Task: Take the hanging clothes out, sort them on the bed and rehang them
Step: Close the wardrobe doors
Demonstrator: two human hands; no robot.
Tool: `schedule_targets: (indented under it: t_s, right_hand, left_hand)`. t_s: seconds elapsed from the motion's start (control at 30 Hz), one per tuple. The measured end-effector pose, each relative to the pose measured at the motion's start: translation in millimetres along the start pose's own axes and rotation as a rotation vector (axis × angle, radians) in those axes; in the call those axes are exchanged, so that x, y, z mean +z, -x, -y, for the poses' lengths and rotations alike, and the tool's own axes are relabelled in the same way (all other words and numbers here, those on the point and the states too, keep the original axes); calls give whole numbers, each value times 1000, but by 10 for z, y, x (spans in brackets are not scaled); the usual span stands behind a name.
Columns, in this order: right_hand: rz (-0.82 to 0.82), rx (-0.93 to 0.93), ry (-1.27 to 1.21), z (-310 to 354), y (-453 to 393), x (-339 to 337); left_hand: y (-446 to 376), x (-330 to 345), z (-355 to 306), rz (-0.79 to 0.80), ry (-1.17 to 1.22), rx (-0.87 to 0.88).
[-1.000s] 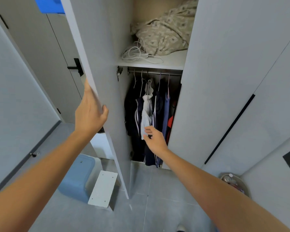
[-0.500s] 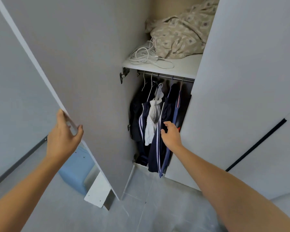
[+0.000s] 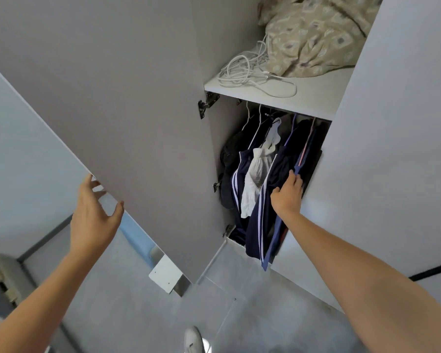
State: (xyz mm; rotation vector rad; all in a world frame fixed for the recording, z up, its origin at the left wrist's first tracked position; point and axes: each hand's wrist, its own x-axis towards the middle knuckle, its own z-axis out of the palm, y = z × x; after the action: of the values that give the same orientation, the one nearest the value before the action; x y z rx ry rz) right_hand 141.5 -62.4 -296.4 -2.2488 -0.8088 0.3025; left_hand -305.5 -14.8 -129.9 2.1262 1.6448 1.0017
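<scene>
Several garments hang on hangers from a rail inside the open wardrobe: dark navy clothes with white stripes [image 3: 257, 215], a white garment [image 3: 255, 184] between them, and a blue strip [image 3: 274, 240] at the right. My right hand [image 3: 288, 193] reaches in among the navy clothes, its fingers curled into the fabric near the blue piece. My left hand [image 3: 93, 212] has its fingers spread at the edge of the open wardrobe door [image 3: 138, 110], barely touching it.
A shelf [image 3: 316, 98] above the rail holds a coiled white cable [image 3: 247, 72] and a patterned beige bundle [image 3: 313, 36]. A shut wardrobe door [image 3: 392, 149] stands to the right. A pale blue box [image 3: 135, 238] and a white panel [image 3: 163, 276] sit behind the open door on the grey floor.
The door has swung wider open, and my left hand has loosened from gripping its edge to spread fingers. My right hand has pushed deeper and rightward into the navy clothes.
</scene>
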Motion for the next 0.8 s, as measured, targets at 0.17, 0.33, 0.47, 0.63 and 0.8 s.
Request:
schedule_targets:
  t_s: [0.17,0.33,0.47,0.63,0.8]
  right_hand:
    - [18,79,-11,-17,-237,96]
    - [19,202,5,9,-461,153]
    - [31,308,27,64,-623,265]
    - [65,322,54,36,-801,343]
    - [48,249,150,203,-812,434]
  left_hand:
    - [-29,120,60,-62,3,-30]
    - [-93,150,116,-85,44,-16]
    - [-135,145,180,-87,57,-30]
    - [-224,156,230,-126,85,22]
    - [-266,144,223,-124,105,42]
